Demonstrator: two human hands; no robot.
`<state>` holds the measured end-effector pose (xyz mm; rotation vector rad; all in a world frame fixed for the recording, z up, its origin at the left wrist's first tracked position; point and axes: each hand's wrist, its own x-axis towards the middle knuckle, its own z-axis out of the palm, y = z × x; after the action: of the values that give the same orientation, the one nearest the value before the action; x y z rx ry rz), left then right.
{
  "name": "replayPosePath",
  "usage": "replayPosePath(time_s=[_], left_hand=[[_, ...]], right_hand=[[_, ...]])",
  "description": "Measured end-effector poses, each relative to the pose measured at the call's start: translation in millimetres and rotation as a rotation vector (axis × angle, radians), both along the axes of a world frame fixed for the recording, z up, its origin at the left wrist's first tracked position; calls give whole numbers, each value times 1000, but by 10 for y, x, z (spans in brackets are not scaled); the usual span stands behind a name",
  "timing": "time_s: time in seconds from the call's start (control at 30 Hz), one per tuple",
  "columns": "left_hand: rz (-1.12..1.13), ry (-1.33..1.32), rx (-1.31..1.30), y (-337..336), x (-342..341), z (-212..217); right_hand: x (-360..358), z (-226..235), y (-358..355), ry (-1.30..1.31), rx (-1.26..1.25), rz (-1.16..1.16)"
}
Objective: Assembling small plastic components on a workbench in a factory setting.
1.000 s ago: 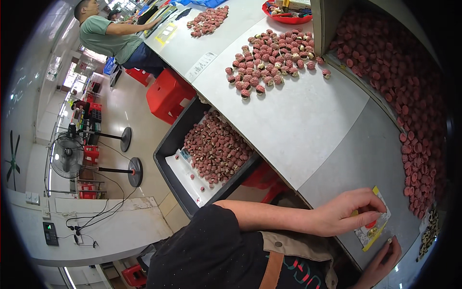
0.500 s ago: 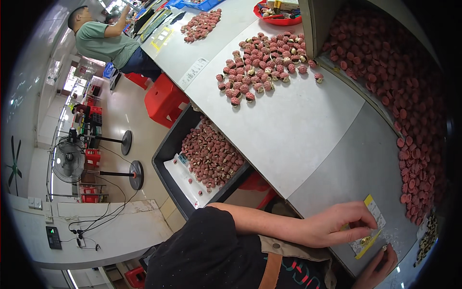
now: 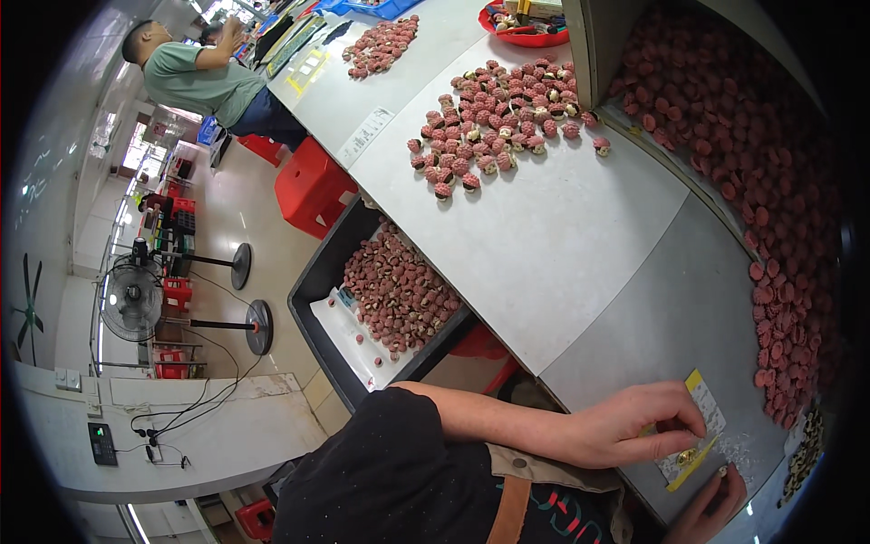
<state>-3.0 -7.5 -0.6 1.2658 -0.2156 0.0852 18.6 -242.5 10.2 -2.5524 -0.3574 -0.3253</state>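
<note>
Yellow-edged packet (image 3: 696, 433) lay pinned under your left hand (image 3: 634, 424), fingers (image 3: 681, 426) pressing it at four o'clock on the surface (image 3: 562, 245). Your right hand (image 3: 711, 503) pinched a small gold piece (image 3: 686, 456); seating it probably needed steadiness.

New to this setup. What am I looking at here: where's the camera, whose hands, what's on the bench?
No machine here: a person works with bare hands. The single picture comes from a wide fisheye camera on their head, looking down, so straight edges bend.

The left hand presses on a small clear plastic packet with a yellow strip on the grey workbench; the right hand touches its lower edge.

On the bench lie heaps of small reddish-pink round pieces, more in the long bin on the right and the black tray below. A red stool stands on the floor; another person in a green shirt works farther along.
</note>
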Motion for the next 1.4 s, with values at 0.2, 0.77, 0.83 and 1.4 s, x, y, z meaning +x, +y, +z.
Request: replayPosePath(time_s=[0.2,0.77,0.83,1.4], left_hand=[[28,-30,31,-12,7,-23],[35,-4,58,-48,-7,31],[9,-10,34,-43,21,37],[-77,281,-395,-47,-7,70]], right_hand=[[7,64,62,-1,-8,-10],[-17,52,26,49,124,-80],[11,84,-39,-52,17,4],[18,451,4,178,98,29]])
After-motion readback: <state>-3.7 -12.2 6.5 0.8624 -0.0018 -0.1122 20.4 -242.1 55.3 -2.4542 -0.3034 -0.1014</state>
